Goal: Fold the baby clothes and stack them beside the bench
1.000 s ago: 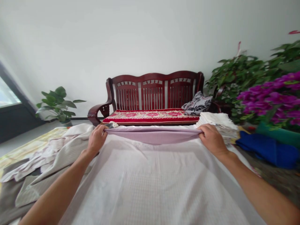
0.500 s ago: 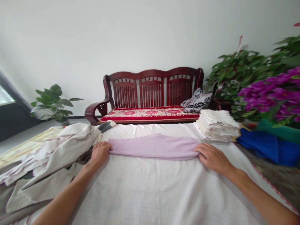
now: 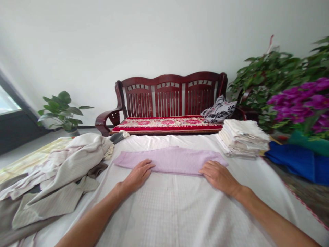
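Observation:
A lavender ribbed cloth (image 3: 169, 159), perhaps a knit garment, lies folded into a long flat strip across the white sheet. My left hand (image 3: 140, 173) rests on its front edge, left of the middle, with the fingers stretched toward the right. On the right part of the strip lies my right hand (image 3: 214, 175), its fingers over the front edge and pointing left. Both hands press on the fabric from above; the undersides of the fingers are hidden. Past both hands, the strip's two ends lie loose on the sheet.
A heap of rumpled grey and off-white clothes (image 3: 64, 164) lies at the left. At the back right stands a stack of folded white cloths (image 3: 243, 137). Beyond are a wooden bench (image 3: 167, 92), blue cloth (image 3: 295, 161), purple flowers (image 3: 303, 103) and a potted plant (image 3: 63, 109).
Both hands have left the ends of the lavender strip and moved inward along its front edge, the left hand farther than the right. The view has shifted slightly.

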The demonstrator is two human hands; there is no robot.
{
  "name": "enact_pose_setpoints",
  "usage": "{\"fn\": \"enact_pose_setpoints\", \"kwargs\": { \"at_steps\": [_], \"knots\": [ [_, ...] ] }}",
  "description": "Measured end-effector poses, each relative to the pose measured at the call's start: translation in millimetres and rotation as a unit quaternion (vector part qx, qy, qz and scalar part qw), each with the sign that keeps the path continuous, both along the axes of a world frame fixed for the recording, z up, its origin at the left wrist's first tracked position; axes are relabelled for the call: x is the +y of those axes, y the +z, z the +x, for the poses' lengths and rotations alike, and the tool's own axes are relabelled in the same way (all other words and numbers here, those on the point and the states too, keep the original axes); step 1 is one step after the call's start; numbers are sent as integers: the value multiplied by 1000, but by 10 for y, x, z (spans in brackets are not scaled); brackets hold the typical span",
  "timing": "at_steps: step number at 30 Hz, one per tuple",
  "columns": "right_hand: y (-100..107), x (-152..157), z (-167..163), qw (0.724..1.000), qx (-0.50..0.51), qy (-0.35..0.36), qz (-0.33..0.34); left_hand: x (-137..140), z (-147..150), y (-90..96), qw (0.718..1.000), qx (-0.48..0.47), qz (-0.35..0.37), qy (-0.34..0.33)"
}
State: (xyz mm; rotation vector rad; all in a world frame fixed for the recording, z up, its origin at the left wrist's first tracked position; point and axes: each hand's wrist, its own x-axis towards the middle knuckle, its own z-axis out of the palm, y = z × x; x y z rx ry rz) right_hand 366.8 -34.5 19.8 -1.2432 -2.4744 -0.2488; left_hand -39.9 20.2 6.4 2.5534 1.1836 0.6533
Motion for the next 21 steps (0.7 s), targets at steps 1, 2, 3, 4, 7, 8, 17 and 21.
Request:
{"fn": "enact_pose_setpoints", "kwargs": {
  "at_steps": [1, 2, 3, 4, 7, 8, 17, 21],
  "knots": [
    [10, -9, 7, 1000, 1, 3, -3, 10, -8, -24, 1000, 6, 4, 3],
    [37, -14, 8, 1000, 3, 3, -12, 24, -22, -47, 1000, 10, 9, 5],
    [78, -11, -5, 1000, 4, 0, -25, 39, -35, -67, 1000, 12, 12, 6],
    [128, 4, -34, 999, 8, -8, -38, 53, -46, -83, 1000, 14, 14, 5],
    [255, 126, -227, 998, 38, -29, -47, 70, -47, -106, 999, 31, 20, 2],
    [262, 183, -314, 998, 50, -28, -36, 66, -39, -110, 999, 42, 25, 0],
    [-442, 366, -467, 999, -17, -29, 6, 86, -199, -259, 985, 117, 57, 112],
    [-409, 326, -290, 999, -4, -38, -23, 163, -523, -213, 950, 109, 72, 283]
  ]
}}
